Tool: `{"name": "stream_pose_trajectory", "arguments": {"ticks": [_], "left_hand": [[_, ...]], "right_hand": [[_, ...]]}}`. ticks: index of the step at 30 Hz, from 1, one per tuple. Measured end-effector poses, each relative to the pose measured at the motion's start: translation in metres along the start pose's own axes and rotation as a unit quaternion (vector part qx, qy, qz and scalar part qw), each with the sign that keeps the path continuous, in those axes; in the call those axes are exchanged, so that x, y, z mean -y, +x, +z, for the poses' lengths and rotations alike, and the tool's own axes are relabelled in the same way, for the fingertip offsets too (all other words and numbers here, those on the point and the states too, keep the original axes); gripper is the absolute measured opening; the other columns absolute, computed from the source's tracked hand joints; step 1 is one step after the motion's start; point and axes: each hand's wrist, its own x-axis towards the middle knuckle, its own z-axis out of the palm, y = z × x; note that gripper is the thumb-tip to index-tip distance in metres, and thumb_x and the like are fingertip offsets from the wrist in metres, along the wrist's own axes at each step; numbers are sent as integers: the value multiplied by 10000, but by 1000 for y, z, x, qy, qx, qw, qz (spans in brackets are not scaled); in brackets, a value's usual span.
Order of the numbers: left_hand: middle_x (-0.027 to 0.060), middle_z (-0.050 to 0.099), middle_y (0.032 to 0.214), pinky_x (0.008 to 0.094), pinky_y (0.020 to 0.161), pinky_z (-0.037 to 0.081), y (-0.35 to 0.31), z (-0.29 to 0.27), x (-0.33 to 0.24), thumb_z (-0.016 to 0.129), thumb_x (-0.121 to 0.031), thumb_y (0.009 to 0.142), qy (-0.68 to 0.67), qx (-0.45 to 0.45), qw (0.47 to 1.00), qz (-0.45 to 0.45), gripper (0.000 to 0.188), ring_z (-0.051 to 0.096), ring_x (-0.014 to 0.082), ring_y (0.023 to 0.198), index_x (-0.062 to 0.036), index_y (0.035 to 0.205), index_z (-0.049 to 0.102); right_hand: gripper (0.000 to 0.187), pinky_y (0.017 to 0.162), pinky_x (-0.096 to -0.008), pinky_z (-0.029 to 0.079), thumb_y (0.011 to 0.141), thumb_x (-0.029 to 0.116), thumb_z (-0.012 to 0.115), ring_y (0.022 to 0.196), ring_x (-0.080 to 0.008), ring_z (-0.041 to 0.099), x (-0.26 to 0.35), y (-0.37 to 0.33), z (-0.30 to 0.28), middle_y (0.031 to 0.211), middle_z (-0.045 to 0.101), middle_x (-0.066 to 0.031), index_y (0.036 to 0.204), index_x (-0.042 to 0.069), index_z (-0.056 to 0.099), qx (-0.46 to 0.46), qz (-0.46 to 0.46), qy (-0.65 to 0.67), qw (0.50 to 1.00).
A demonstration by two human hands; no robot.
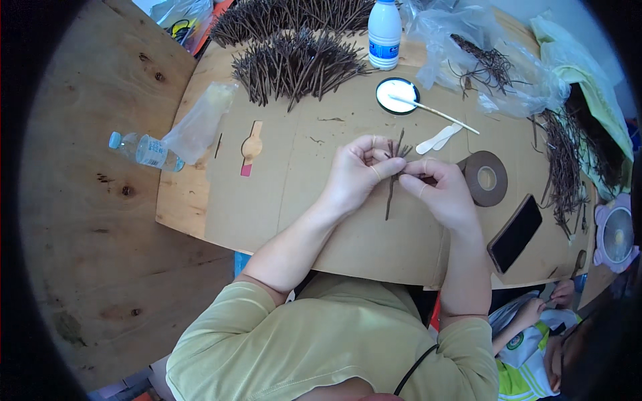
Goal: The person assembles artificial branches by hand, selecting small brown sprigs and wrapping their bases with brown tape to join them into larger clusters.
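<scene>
Over the middle of the cardboard, my left hand and my right hand meet around a small bundle of brown twigs. The fingers of both hands are pinched on it. Several thin ends fan out above the fingertips, and a single stem points down toward me. A round lid with white paste lies just beyond my hands, with a thin stick resting across it. Two pale flat wooden sticks lie crossed near my right hand. Beside that hand is a roll of brown tape.
Bunched twig pieces are heaped at the back, near a white bottle. Plastic bags and loose twigs fill the right side, with a phone nearer. A plastic water bottle lies left. Another person sits at lower right.
</scene>
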Motion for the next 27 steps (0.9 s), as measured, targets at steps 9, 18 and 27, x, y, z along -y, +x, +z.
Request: {"name": "stream_pose_trajectory", "arguments": {"ticks": [9,18,27], "left_hand": [[34,600,905,209,703,463,4,-8,-11,579,0,789,-9,8,1000,8,215,566,74,763,19,1001,547],[20,591,846,176,675,416,-1,-24,-39,619,-112,796,-62,10,998,29,257,542,61,728,21,1005,548],[-55,467,656,266,636,356,-37,-85,-117,614,-247,795,-404,143,885,181,279,390,69,638,-50,936,476]], "right_hand": [[324,794,-357,386,819,246,560,907,-229,512,-3,-12,-52,885,566,-105,1067,38,543,-191,-20,-402,895],[519,878,-487,266,864,437,407,1077,-292,423,-28,-21,-102,1062,555,-175,1216,56,430,-267,157,-566,764],[503,910,-514,227,879,470,333,1142,-301,392,-64,6,-194,1123,525,-185,1253,140,401,-312,187,-557,747]]}}
